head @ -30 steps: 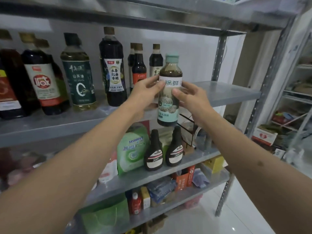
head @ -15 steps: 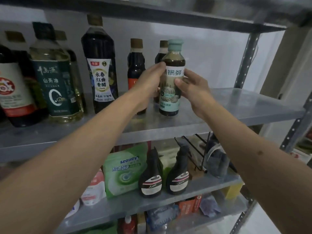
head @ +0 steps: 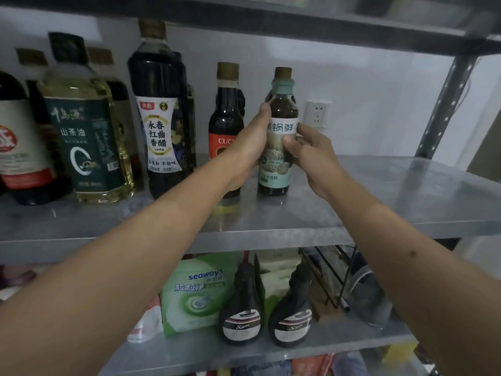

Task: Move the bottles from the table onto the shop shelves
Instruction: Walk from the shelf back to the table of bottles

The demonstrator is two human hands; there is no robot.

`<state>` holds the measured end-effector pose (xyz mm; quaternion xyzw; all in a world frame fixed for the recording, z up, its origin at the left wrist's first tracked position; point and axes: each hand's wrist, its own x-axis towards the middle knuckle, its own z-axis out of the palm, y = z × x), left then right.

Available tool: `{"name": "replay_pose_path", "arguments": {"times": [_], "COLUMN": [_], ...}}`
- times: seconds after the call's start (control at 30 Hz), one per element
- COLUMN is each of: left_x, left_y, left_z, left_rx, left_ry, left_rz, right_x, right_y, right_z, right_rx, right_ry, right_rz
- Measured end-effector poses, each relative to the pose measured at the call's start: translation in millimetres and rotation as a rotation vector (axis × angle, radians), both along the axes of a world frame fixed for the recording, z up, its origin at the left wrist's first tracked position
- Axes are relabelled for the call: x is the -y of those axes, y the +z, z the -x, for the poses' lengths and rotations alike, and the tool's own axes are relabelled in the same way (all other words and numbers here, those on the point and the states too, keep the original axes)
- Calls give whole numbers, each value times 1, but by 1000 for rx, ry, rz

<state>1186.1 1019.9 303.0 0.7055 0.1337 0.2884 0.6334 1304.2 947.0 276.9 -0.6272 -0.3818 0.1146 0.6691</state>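
A dark sauce bottle with a teal cap and teal label (head: 279,156) stands upright on the grey metal shelf (head: 379,202). My left hand (head: 250,143) grips its left side and my right hand (head: 307,150) grips its right side, thumb across the label. Directly behind it stands another dark bottle with a brown cap (head: 282,73), mostly hidden. To its left are a dark bottle with a red label (head: 226,115), a tall vinegar bottle (head: 161,112) and a yellow oil bottle (head: 86,126).
Right of the held bottle the shelf surface is bare up to the perforated upright post (head: 444,104). A wall socket (head: 317,114) shows behind. The lower shelf holds a green wipes pack (head: 195,297), two dark squeeze bottles (head: 241,308) and a wire rack (head: 333,275).
Both hands carried the teal-capped bottle up from in front of the shelf edge and back onto the shelf, where it now stands in front of a brown-capped bottle.
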Motion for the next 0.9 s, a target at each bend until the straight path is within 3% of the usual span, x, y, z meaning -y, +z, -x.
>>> {"name": "replay_pose_path", "arguments": {"times": [0.33, 0.9], "left_x": [1, 28], "left_y": [1, -52], "left_z": [0, 45], "left_rx": [12, -9], "left_ry": [-18, -118], "left_rz": [-34, -97], "right_x": [1, 66], "right_y": [-3, -33], "right_z": [4, 87], "right_rx": [3, 84], "right_ry": [-26, -388], "right_rz": [56, 183]}}
